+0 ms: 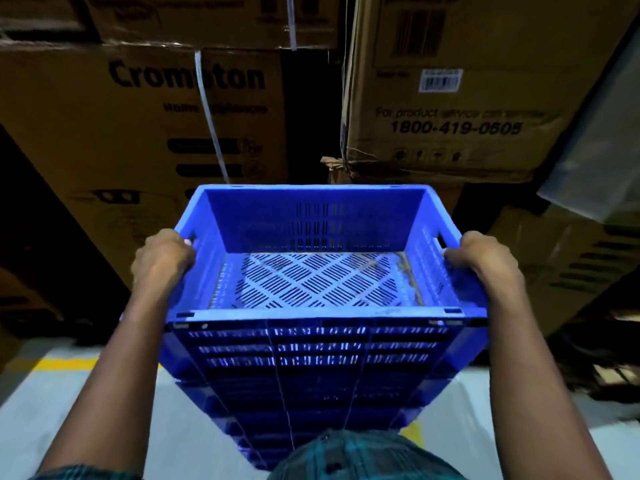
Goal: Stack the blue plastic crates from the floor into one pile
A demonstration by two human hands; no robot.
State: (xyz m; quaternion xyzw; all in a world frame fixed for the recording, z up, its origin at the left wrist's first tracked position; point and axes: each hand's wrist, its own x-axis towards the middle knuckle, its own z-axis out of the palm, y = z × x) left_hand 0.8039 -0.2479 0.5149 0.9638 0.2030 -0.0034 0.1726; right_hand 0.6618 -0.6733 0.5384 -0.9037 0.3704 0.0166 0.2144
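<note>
Cartons (138, 109) crowd in at 12 o'clock. Blue slotted crate (322, 237) tops the pile (311, 382), left hand (161, 259) and right hand (479, 259) clamped on its handles.

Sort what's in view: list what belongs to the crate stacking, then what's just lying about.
Job: top crate, held at its sides by left hand and right hand; pile beneath.

Lying about: cardboard boxes, strap, plastic sheet.

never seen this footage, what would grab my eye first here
The bright blue slotted plastic crate fills the centre, empty, atop a pile of matching blue crates. The left hand and right hand grip its side rims. Behind, brown cardboard cartons tower like a wall.
</note>
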